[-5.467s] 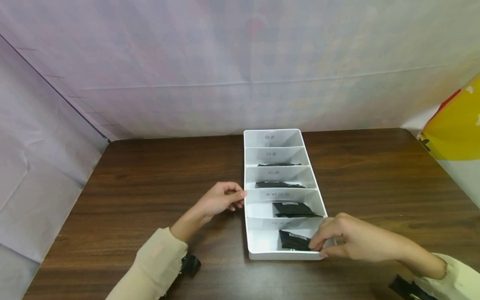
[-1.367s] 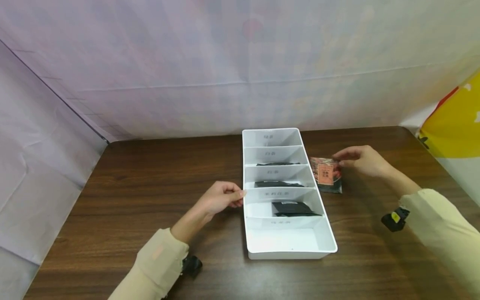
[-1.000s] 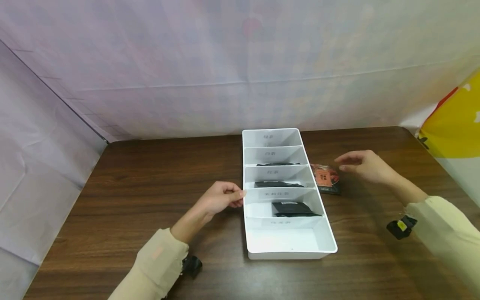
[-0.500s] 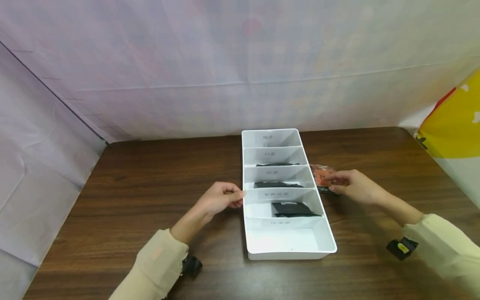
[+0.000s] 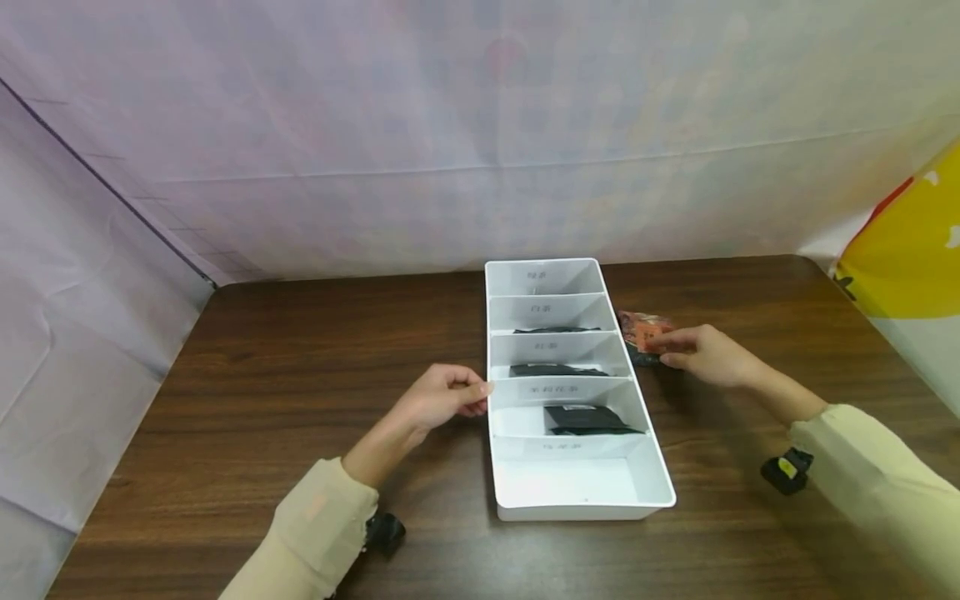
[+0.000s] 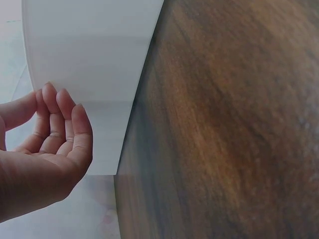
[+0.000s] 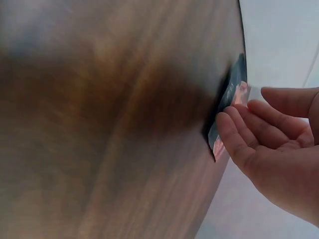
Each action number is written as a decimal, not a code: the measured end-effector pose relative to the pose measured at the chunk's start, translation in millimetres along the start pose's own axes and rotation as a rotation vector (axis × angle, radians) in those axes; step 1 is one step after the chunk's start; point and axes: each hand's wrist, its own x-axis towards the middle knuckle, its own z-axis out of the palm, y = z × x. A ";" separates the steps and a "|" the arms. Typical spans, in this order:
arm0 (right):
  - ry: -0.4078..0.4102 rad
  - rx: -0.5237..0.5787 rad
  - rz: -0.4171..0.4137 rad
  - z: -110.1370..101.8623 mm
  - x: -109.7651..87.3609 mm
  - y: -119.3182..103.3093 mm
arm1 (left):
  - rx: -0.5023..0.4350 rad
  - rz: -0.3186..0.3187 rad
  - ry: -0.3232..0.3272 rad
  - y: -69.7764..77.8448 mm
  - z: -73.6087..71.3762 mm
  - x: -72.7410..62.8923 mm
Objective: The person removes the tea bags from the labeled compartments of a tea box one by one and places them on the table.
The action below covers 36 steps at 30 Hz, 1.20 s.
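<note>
A white divided box [image 5: 577,482] stands lengthwise on the table, a printed label in each compartment. My left hand [image 5: 441,396] pinches its left rim between thumb and index finger; in the left wrist view the other fingers [image 6: 82,127] curve along the outer wall. Against the box's right side lies a tea packet [image 5: 643,327], black and red with an orange label. Fingertips of my right hand [image 5: 708,357] touch its top, partly covering the label. In the right wrist view the packet [image 7: 240,92] is under nearly straight fingers, the thumb held apart.
Dark packets [image 5: 588,417] lie in the middle compartments of the box. The brown wooden table [image 5: 315,333] ends at a pale cloth [image 5: 360,133] hung behind it. A yellow printed cloth [image 5: 907,258] hangs at the right.
Since 5.5 seconds ago, the dark packet has left the front compartment, and my right hand has moved back beside the box. Over the last half second, hand and tea packet slid slightly backward.
</note>
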 end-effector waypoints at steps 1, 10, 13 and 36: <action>-0.003 0.003 0.009 -1.3 2.8 2.4 | 0.002 -0.001 0.000 0.2 0.1 -0.1; -0.022 0.026 0.060 -13.1 25.7 17.1 | 0.010 0.011 0.002 0.4 1.4 -0.1; -0.026 0.032 0.072 -15.2 32.1 19.4 | 0.012 0.009 0.008 0.1 1.2 -0.1; -0.037 0.061 0.166 -20.1 50.6 21.6 | 0.038 -0.004 -0.021 2.8 -2.2 0.0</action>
